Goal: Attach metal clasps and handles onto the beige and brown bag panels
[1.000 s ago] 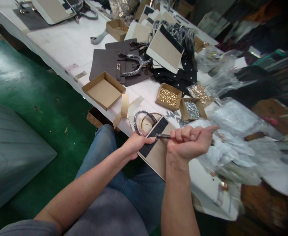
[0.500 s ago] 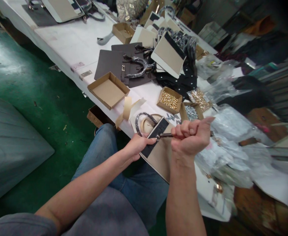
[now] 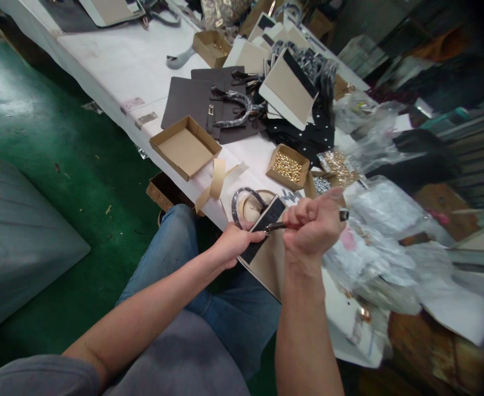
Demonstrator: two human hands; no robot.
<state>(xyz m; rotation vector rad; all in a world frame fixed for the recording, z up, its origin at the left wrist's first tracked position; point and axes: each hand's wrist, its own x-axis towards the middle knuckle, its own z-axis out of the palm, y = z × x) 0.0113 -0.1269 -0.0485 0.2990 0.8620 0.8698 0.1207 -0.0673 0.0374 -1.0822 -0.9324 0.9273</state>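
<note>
My left hand (image 3: pixel 236 242) is closed on the edge of a beige bag panel (image 3: pixel 267 264), its thumb lying on the black strip (image 3: pixel 258 231). A dark wrapped handle loop (image 3: pixel 237 206) rises from the panel's far side. My right hand (image 3: pixel 314 223) is wrapped round a slim hand tool (image 3: pixel 277 225) with a dark shaft. Its metal end meets the black strip right beside my left thumb, and its butt (image 3: pixel 344 215) sticks out past my fist. The exact kind of tool cannot be made out.
Beyond my hands stand a carton of gold studs (image 3: pixel 287 166) and a shallow cardboard tray (image 3: pixel 185 148). Grey bag parts (image 3: pixel 188 104) lie farther back. Clear plastic bags (image 3: pixel 374 236) crowd the right, and a roll of tan tape (image 3: pixel 217 179) sits near the table edge.
My right fist has shifted a little left and up, and the tool's butt end sits higher. My left hand keeps its hold on the panel. The view has moved slightly.
</note>
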